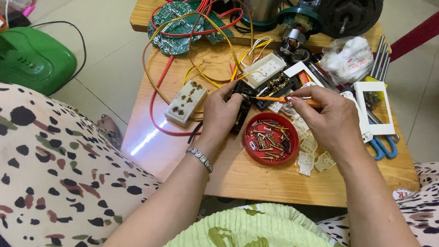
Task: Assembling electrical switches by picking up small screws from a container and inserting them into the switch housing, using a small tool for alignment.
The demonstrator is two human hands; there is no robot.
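My left hand [221,112] grips a black switch part [242,107] and holds it upright on the wooden table [237,176]. An orange-handled screwdriver [275,99] is pinched in my right hand [328,118], its tip touching the top of the black part. Just below both hands sits a red round lid [271,138] filled with several small screws and metal bits. A silver bracelet [199,158] circles my left wrist.
A beige socket block [186,102] lies left of my hands. Yellow and red wires [202,68], green circuit boards [177,28], white plastic pieces [312,152], a white frame [375,108], blue-handled scissors [384,145] and a black motor [350,13] crowd the table. A green appliance [27,58] sits on the floor.
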